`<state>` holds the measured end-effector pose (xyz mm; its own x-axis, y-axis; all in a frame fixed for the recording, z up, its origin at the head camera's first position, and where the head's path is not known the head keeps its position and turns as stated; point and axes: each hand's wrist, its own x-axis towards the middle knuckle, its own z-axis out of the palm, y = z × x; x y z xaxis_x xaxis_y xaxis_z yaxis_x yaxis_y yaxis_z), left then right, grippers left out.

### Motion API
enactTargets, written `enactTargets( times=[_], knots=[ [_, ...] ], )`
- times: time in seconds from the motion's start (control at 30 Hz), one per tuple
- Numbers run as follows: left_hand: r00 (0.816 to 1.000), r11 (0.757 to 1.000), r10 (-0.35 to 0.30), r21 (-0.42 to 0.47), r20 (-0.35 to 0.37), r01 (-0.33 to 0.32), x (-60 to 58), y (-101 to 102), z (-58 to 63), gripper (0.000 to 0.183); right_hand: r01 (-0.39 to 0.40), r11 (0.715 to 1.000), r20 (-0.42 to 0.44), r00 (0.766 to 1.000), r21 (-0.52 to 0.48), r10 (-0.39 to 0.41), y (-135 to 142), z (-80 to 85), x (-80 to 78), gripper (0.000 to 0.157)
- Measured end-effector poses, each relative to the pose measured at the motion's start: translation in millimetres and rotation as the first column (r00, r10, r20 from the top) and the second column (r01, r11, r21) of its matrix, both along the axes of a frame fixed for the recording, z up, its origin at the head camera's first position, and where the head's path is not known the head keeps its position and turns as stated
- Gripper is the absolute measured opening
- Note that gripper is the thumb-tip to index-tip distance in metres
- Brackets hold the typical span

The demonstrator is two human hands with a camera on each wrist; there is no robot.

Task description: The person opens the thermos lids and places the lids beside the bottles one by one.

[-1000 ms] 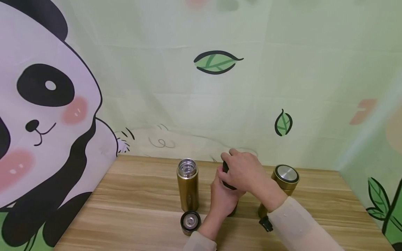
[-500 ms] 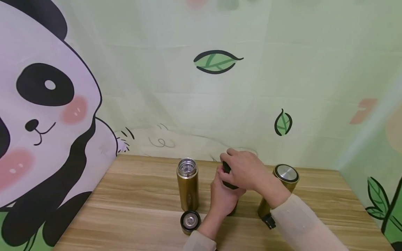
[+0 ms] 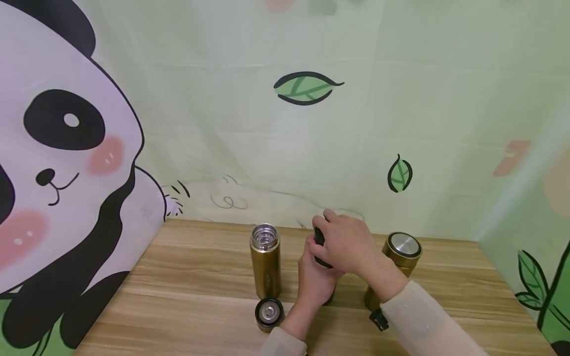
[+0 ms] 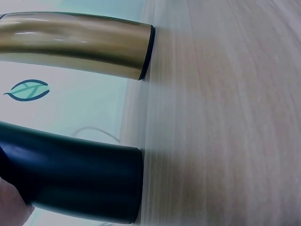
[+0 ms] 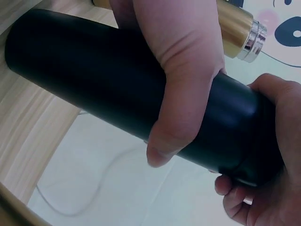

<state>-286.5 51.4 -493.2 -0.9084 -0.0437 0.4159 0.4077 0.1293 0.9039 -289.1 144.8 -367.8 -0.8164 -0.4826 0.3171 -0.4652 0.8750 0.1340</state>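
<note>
Two pale sleeves (image 3: 429, 316) come in from the bottom, and the right one slants up from the right corner. A small cap (image 3: 269, 315) sits on the wooden table (image 3: 191, 282) with its inside facing up. The left hand (image 3: 315, 282) reaches up and wraps its thumb and fingers round the middle of a dark bottle (image 5: 84, 66), which stands upright on the table. The right hand (image 3: 349, 242) bends over from above, its fingers curled round the bottle's top. An open gold bottle (image 3: 267, 272) stands just behind the cap. A closed gold bottle (image 3: 404, 247) is partly hidden by the right arm. At the back, a green cloth (image 3: 231, 109) shows a big panda (image 3: 80, 163).
</note>
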Motion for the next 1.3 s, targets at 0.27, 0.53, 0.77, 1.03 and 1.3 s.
enactTargets(
  times=[0.27, 0.53, 0.77, 1.03, 1.3],
  knots=[
    [1.000, 1.000, -0.003, 0.005, -0.020, 0.003, 0.2, 1, 0.1, 0.065, 0.108, 0.994, 0.055, 0.993, -0.028, -0.106, -4, 8.4, 5.5, 0.051],
    [1.000, 1.000, 0.000, -0.011, -0.003, 0.000, -0.7, 0, -1.2, 0.060, 0.251, 0.968, 0.151, 0.957, -0.001, -0.248, -18, 24.2, 13.1, 0.070],
    [0.998, 0.997, 0.044, -0.062, -0.042, -0.047, 0.1, -1, -3.3, 0.057, 0.342, 0.940, 0.128, 0.932, 0.012, -0.340, -32, 26.1, 15.0, 0.070],
    [0.987, 0.987, 0.094, -0.122, -0.128, -0.109, -2.1, 1, -3.1, 0.065, 0.324, 0.945, 0.057, 0.944, 0.038, -0.326, -34, 12.2, 8.8, 0.037],
    [0.999, 0.996, 0.036, -0.076, -0.026, -0.038, -1.7, -2, -2.0, 0.080, 0.261, 0.965, 0.029, 0.965, -0.032, -0.260, -27, 5.5, 4.2, 0.029]
  ],
)
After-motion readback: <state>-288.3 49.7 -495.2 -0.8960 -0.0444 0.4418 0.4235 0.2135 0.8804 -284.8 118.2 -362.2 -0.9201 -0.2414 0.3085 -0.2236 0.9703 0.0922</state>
